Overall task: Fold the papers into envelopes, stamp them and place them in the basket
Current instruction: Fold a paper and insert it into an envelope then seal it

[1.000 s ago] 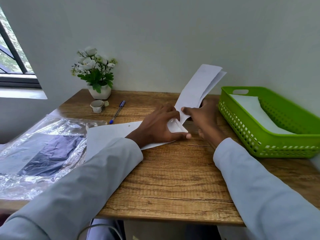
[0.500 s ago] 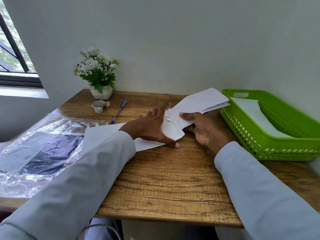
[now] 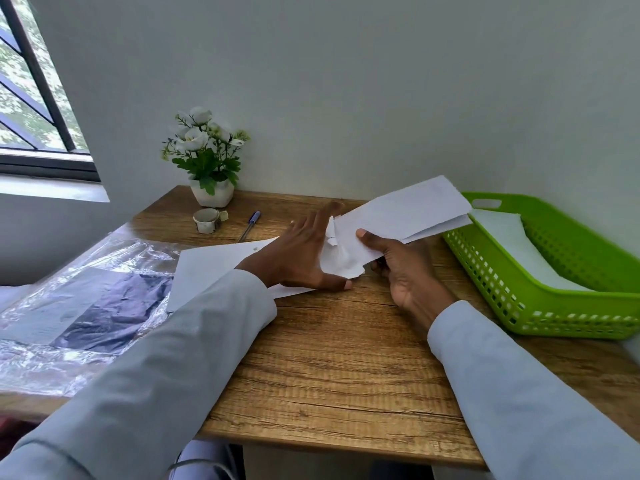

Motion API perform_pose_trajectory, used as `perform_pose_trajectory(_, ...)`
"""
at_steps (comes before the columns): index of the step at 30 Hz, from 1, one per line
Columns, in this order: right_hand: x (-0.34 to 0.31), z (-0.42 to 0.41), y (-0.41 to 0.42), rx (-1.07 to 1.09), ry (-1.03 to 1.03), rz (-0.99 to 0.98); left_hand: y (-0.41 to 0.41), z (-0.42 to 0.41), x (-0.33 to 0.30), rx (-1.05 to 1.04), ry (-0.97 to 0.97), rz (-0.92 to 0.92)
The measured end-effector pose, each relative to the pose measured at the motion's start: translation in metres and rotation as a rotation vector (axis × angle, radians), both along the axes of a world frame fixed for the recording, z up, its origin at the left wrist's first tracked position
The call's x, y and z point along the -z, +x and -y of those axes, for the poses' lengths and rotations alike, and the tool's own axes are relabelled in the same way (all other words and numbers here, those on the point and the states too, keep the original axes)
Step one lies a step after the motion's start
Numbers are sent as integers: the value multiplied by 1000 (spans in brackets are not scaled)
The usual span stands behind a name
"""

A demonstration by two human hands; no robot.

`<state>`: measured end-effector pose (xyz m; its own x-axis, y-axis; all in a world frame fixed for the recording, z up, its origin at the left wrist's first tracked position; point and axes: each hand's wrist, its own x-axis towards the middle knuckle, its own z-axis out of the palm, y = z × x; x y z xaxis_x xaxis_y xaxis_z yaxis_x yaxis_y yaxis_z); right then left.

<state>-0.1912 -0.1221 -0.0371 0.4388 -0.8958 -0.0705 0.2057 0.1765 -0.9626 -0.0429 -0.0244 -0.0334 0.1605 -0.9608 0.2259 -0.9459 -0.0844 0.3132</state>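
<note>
Right hand (image 3: 398, 258) grip grasping folded paper (image 3: 401, 216) beside green basket (image 3: 540, 306), left hand (image 3: 304, 254) released flat, pen (image 3: 250, 225), flowerpot (image 3: 211, 194) behind

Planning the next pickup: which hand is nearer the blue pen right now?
Left. The left hand lies flat just right of the blue pen, over the flat sheet. The right hand is farther right, gripping the folded paper.

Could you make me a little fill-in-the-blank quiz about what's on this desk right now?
1. The right hand grips a folded ____ paper.
2. The basket is bright ____.
3. The blue pen lies right of the roll of ____.
4. The left hand rests flat on a paper sheet, fingers ____.

Missing words: white; green; tape; straight
</note>
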Motion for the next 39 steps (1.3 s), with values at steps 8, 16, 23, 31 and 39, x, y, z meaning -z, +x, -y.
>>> perform_pose_trajectory(8, 1, 4, 1, -23, 79, 0, 10, -6, -9, -74, 290, 84)
perform_pose_trajectory(16, -7, 4, -4, -88, 8, 62, 10, -10, -12, -29, 61, 7)
perform_pose_trajectory(23, -6, -3, -5, -154, -117, -57, 11, -7, -11, -2, -100, -180)
perform_pose_trajectory(31, -7, 0, -5, -123, -108, 49, 43, 0, -6, -222, -383, -421)
perform_pose_trajectory(39, -6, 5, -9, -237, -121, -18, 35, 1, -16, -227, -457, -460)
